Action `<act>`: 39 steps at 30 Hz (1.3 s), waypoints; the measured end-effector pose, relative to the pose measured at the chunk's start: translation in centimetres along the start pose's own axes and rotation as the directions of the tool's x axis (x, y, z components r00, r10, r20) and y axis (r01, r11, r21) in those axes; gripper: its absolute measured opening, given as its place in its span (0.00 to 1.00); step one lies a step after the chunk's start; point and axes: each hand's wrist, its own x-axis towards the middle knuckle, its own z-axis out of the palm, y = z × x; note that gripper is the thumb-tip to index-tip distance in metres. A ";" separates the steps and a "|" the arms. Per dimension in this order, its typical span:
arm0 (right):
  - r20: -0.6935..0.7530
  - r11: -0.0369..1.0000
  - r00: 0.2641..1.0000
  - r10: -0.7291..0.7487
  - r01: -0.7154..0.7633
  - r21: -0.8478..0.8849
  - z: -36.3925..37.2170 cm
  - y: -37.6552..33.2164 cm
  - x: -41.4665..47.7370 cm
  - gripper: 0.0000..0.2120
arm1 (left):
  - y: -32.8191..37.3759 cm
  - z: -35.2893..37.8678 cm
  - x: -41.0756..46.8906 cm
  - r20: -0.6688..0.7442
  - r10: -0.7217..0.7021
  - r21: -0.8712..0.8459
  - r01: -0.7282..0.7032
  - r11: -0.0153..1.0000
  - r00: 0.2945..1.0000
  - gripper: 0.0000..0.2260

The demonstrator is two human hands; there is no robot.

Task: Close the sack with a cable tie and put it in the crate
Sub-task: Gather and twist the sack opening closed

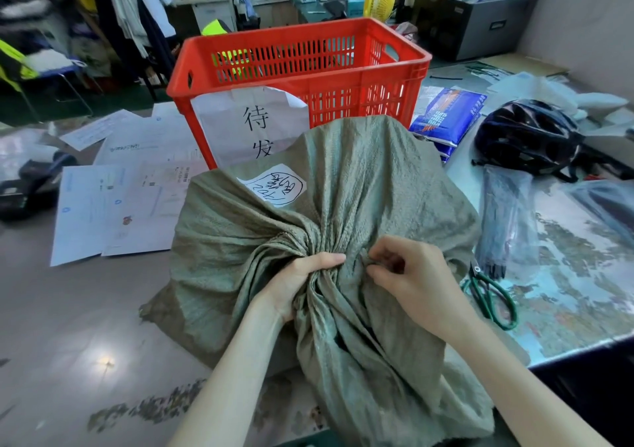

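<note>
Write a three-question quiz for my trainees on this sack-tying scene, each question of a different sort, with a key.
1. True or false: the grey-green woven sack already lies inside the red slatted plastic crate.
2. Which hand grips the gathered neck of the sack? A. left hand B. neither hand
3. Fill in: the green-handled scissors lie to the ___ of the sack.

Key
1. False: it sits on the table in front of the crate.
2. A; the right hand pinches the folds beside it.
3. Right.
</note>
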 end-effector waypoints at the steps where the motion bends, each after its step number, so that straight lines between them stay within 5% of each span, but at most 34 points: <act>1: -0.018 0.997 1.000 0.009 -0.008 0.073 0.0 -0.4 0.1 0.07 | 0.0 0.0 0.0 0.004 0.004 -0.012 -0.004 1.000 1.000 0.12; 10: -0.098 0.979 0.995 0.016 0.004 0.206 2.2 -1.6 1.2 0.11 | -0.2 -0.1 -0.3 0.088 0.056 -0.053 -0.052 0.997 0.995 0.23; 13: -0.083 0.994 0.996 -0.031 0.039 0.100 2.9 -1.3 1.4 0.13 | -0.2 0.3 -0.5 0.056 0.055 -0.064 -0.051 0.997 0.997 0.08; 27: 0.177 0.945 0.982 -0.072 0.124 -0.301 0.1 0.9 0.0 0.38 | -0.6 0.8 -0.5 -0.027 0.044 -0.087 -0.046 0.995 0.999 0.09; 34: -0.124 0.923 0.992 -0.020 -0.029 -0.383 -3.3 3.9 -1.0 0.29 | -0.7 0.8 -0.3 -0.074 0.064 -0.007 -0.065 0.998 0.995 0.04; 39: 0.012 0.956 1.000 -0.015 0.018 -0.292 -1.7 3.9 -1.9 0.29 | -0.9 0.8 -0.3 -0.085 0.063 -0.008 -0.064 0.998 0.994 0.09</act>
